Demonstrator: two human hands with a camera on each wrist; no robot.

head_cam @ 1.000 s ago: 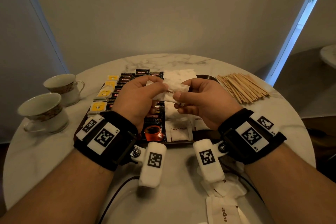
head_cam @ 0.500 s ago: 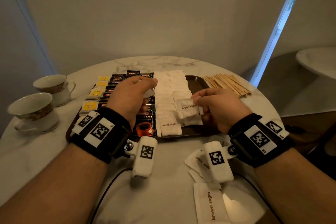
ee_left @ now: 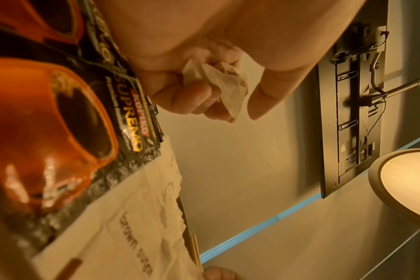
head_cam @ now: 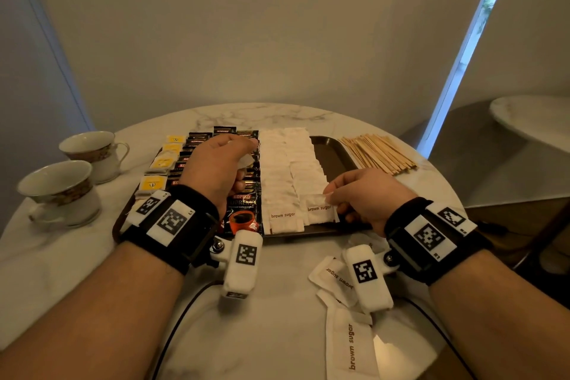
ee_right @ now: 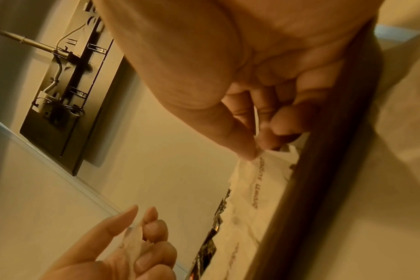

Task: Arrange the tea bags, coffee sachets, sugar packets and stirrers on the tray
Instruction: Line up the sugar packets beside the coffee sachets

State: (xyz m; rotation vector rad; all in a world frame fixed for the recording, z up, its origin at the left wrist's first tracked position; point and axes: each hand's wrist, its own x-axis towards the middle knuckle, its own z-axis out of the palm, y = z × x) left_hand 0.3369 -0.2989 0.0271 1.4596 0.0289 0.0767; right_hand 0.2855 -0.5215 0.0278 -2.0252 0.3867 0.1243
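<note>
Fingers (ee_right: 246, 149) of the right hand (head_cam: 370, 194): thumb and forefinger pinch the upper right corner of a brown sugar packet (head_cam: 319, 210) that lies at the near end of the second white column on the tray (head_cam: 334, 157). Other fingers curled under, near the tray's front edge. Wrist low, forearm angled in from the right.

Left hand (head_cam: 216, 166) hovers above the dark coffee sachets (head_cam: 243, 210), knuckles up, palm down. Its fingers (ee_left: 190, 98) are clenched round a crumpled sugar packet (ee_left: 226, 85); the thumb stands a little apart, straight.

Tray, left to right: yellow tea bags (head_cam: 152, 183), coffee sachets in overlapping rows, two columns of white sugar packets (head_cam: 279, 170), then a bare dark strip at the right end.

Wooden stirrers (head_cam: 377, 151) in a loose heap on the marble surface (head_cam: 277, 318), just beside the tray's right rim. Loose sugar packets (head_cam: 348, 345) on the surface near the right wrist. Two teacups (head_cam: 61, 191) well left of the tray.
</note>
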